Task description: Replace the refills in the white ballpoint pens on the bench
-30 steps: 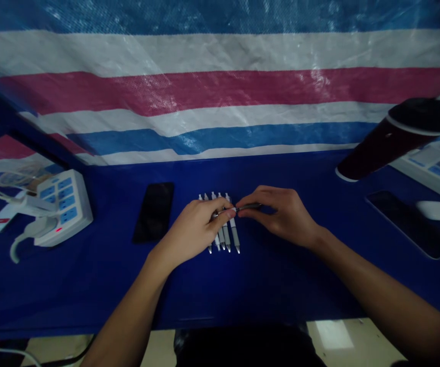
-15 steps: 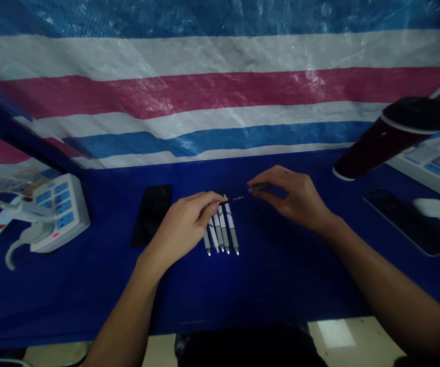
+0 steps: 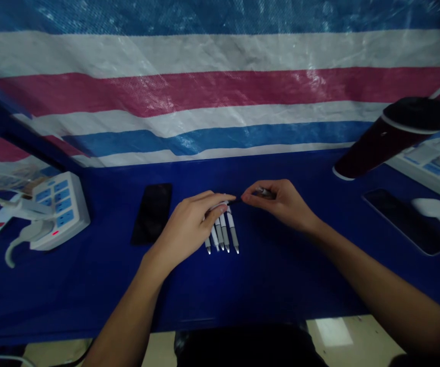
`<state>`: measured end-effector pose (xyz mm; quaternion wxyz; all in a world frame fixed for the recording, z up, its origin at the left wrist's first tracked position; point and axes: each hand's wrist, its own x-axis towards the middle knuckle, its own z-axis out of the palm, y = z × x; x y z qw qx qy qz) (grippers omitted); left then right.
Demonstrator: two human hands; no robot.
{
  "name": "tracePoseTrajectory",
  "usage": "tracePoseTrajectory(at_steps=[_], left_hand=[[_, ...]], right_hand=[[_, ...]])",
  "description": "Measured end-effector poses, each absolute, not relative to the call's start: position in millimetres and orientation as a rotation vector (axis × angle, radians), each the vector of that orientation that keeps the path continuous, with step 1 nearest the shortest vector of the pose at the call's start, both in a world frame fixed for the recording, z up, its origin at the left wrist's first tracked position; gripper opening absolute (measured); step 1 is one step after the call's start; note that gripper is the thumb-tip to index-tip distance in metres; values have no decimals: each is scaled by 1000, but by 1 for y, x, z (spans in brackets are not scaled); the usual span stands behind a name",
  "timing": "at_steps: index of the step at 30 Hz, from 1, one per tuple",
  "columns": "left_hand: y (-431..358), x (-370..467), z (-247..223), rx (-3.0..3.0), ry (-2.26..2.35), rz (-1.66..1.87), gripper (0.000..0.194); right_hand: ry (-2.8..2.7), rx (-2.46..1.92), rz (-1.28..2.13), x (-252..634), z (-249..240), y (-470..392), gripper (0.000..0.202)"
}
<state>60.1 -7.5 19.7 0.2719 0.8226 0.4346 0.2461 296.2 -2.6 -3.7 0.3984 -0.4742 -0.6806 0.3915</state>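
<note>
We pinch a pen [image 3: 218,206] between the thumb and fingers of our left hand [image 3: 189,219], and its dark refill [image 3: 234,201] sticks out toward our right. Our right hand [image 3: 286,204] has thumb and forefinger pressed together at the refill's end; whether they grip it, we cannot tell. Its curled fingers hold a small grey piece [image 3: 264,192]. We hold all this above the counter [image 3: 273,285], over a row of white and grey pens [image 3: 225,235] lying side by side, tips toward us, upper parts partly hidden by our left hand. To our left lie a black phone [image 3: 151,214] and, farther out, a power strip [image 3: 70,219] with plugs in it. Far right, a dark tumbler [image 3: 376,140] stands behind another phone [image 3: 403,219] with a white case [image 3: 431,207] by it.
</note>
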Motion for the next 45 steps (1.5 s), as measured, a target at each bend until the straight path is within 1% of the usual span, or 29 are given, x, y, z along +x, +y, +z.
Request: tracePoseTrajectory(at_steps=[4,6,10,13,17,20,23,26,28,35,41,45], left_hand=[[-3,54,21,2101,1291,910,27],[-1,49,22,1951,1342,1074,27],[1,44,25,1595,1237,1222,39],[2,44,27,1464,1180,1209,45],[3,45,28,1421,1147,1180,43],[2,45,27,1482,1152,1169,38],[0,47,23,1621,1221,1149,34],[-1,50,19,1758,1285,1136,33],[-1,52,17,1822,1296,1122,33],[0,51,16,1938,1361,1057,24],[-3,54,20,2018,1334,1019,21],[-6,57,24,2043,1268,978,23]], right_hand=[[-1572,-1307,893,314,0,7,38],[-1460,-1301,911,324,0,12,40],[-1287,-1228,1066,331,-2,17,43],[-1240,-1212,1182,328,-4,15,42],[-1256,-1204,1214,325,-6,15,42],[-1304,-1208,1125,325,-5,15,43],[-1390,-1249,939,321,0,11,39],[-1501,-1292,771,316,8,3,35],[-1547,-1293,721,313,14,-2,33],[-1604,-1300,678,312,14,-5,34],[-1634,-1292,701,309,12,-5,32],[-1649,-1278,745,307,12,-6,28]])
